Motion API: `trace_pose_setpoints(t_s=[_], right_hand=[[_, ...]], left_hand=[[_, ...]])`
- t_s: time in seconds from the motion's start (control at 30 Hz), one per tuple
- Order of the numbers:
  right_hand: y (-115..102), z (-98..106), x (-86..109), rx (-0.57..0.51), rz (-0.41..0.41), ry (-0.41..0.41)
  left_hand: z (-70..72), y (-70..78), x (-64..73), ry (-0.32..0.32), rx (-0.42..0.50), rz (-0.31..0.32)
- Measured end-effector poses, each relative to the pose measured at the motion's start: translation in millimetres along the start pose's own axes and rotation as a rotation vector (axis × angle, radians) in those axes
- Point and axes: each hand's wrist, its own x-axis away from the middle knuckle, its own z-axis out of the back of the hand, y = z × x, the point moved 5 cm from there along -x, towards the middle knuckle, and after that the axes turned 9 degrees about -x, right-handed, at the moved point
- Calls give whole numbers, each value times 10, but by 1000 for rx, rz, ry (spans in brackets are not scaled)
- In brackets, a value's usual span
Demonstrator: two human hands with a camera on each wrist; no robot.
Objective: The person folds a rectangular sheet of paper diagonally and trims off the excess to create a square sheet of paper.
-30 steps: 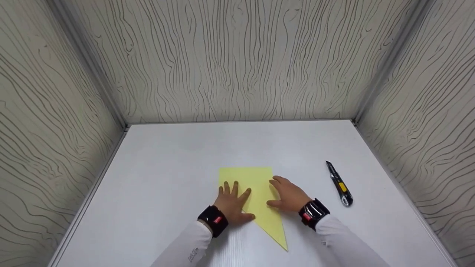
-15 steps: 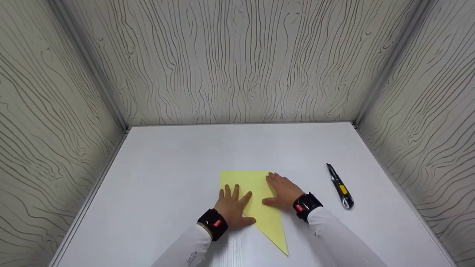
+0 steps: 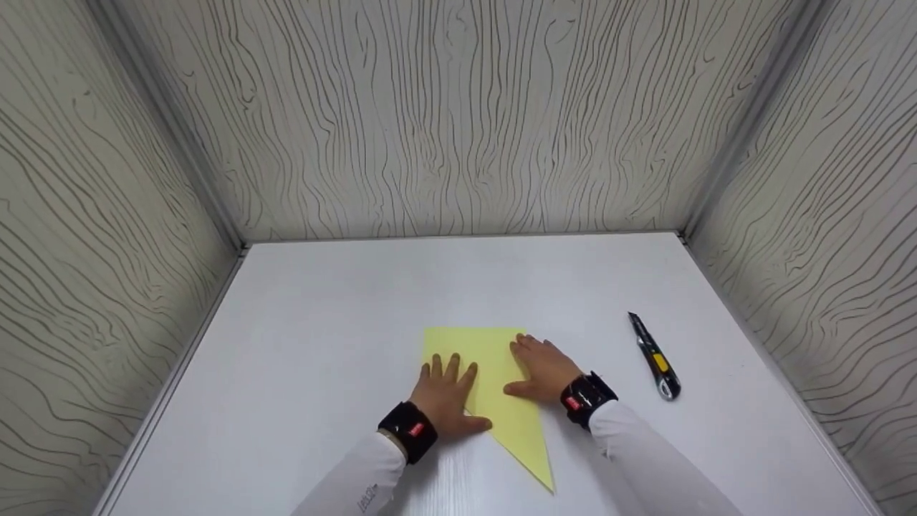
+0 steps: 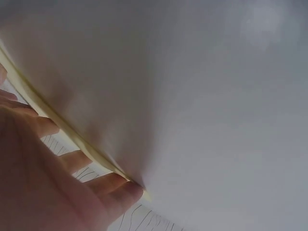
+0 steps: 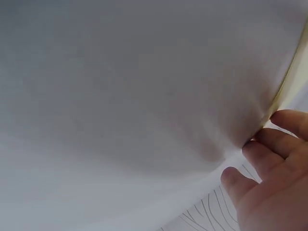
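Observation:
A folded sheet of yellow paper [image 3: 498, 401] lies on the white table, square at its far end and tapering to a point at the near right. My left hand [image 3: 445, 401] rests on its left part with fingers spread, the thumb across the slanted near edge. On the right edge rests my right hand [image 3: 546, 371], its fingertips near the far right corner and its thumb stretched over the paper. In the left wrist view the left fingers [image 4: 72, 161] press along the paper's edge. The right wrist view has the right fingers [image 5: 264, 154] touching that sheet's edge.
A black and yellow box cutter [image 3: 655, 357] lies to the right of the right hand, its tip pointing away. Wood-patterned panels [image 3: 458, 122] enclose the white table [image 3: 315, 308] at the back and both sides.
The right hand has shifted a little to the left, further onto the paper. My left hand stays on the sheet, with its index finger slightly closer to the others.

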Motion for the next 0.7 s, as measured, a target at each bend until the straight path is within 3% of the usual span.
trace_pose_setpoints(t_s=[0.3, 0.5, 0.7], right_hand=[[-183, 80, 65, -121, -16, 52], [-276, 93, 54, -183, -42, 142], [-313, 112, 46, -323, -87, 252]], left_hand=[[-3, -1, -4, 14, 19, 7], [16, 7, 11, 25, 13, 11], [-34, -1, -23, 27, -5, 19]])
